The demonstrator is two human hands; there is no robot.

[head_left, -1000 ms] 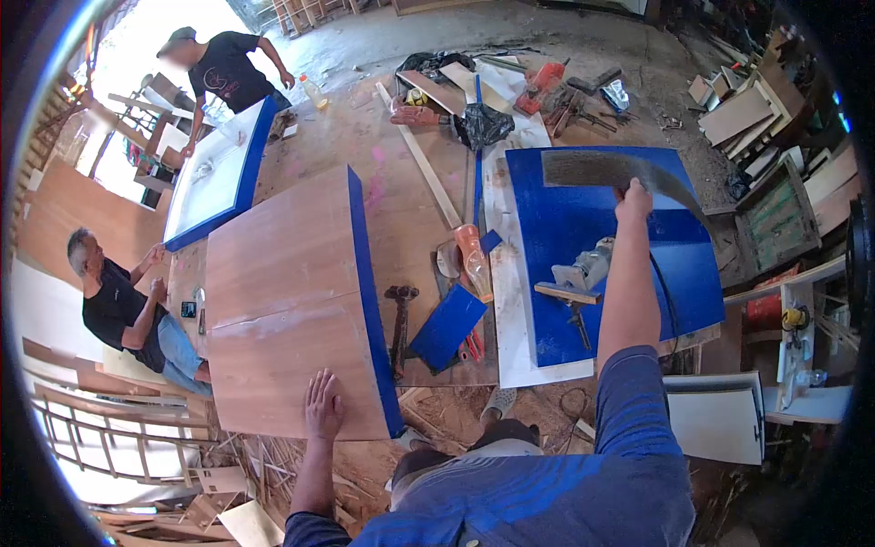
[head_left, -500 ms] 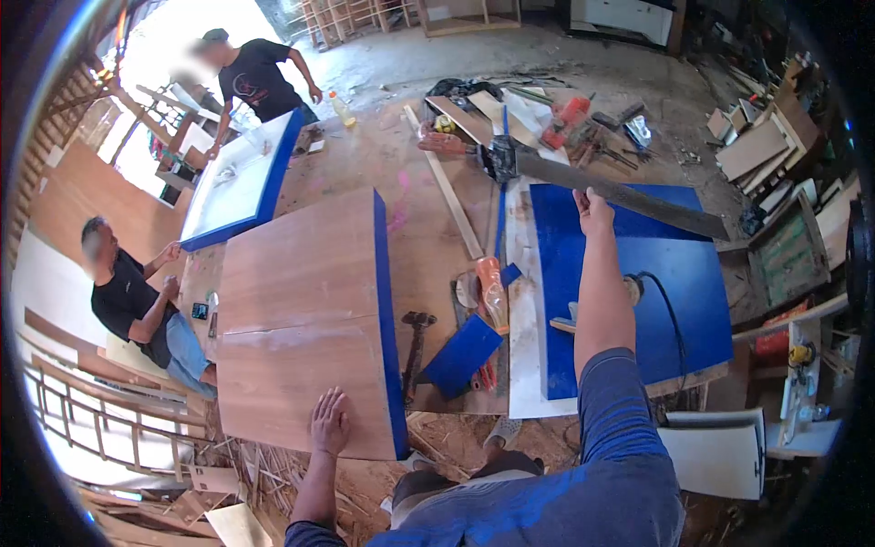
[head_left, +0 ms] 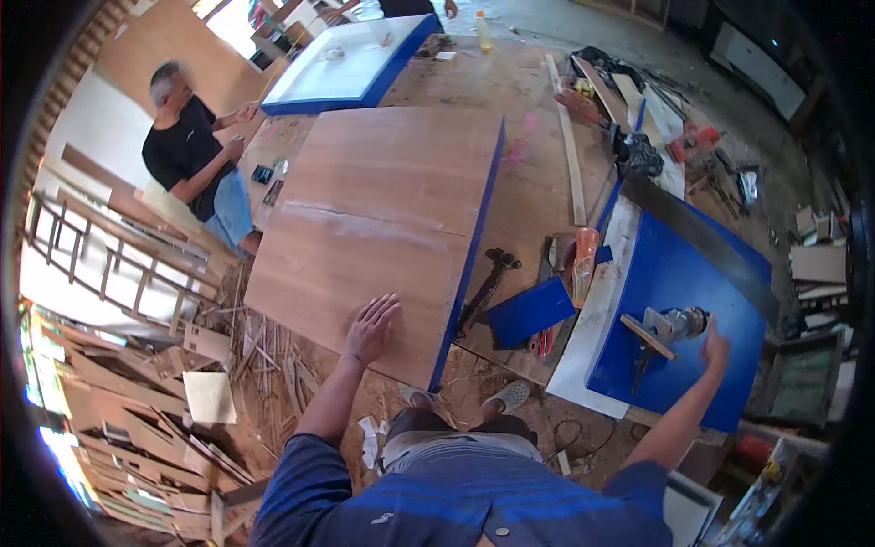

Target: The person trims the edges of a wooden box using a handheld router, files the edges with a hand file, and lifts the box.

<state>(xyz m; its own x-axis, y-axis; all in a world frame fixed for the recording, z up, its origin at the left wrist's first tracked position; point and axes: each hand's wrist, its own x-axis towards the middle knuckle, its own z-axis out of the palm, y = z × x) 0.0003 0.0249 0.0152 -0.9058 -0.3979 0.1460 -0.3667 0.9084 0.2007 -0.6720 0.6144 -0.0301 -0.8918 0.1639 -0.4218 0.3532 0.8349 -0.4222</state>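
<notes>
My left hand [head_left: 372, 330] lies flat with fingers spread on the brown wood-faced panel [head_left: 383, 219], whose right edge is blue. On the right, my right hand [head_left: 715, 348] is at the rear end of a grey power tool, like a trim router [head_left: 673, 323]. A finger is stretched up beside it; the others are partly hidden. The router lies on a blue panel [head_left: 629, 314], with a small wooden piece [head_left: 649, 337] at its front. A handsaw [head_left: 702, 242] with an orange handle lies across the panel's far side.
Between the panels lie a hammer [head_left: 490, 287], a blue offcut [head_left: 530, 313] and an orange bottle [head_left: 585, 253]. A seated person [head_left: 196, 150] is at the left, near a white panel with blue edges [head_left: 351, 64]. Another person stands behind it. Wood scraps [head_left: 146, 438] cover the floor at left.
My right hand has left the handsaw's blade and come back toward me to the router. My left hand stays on the brown panel. The camera view has turned and shifted.
</notes>
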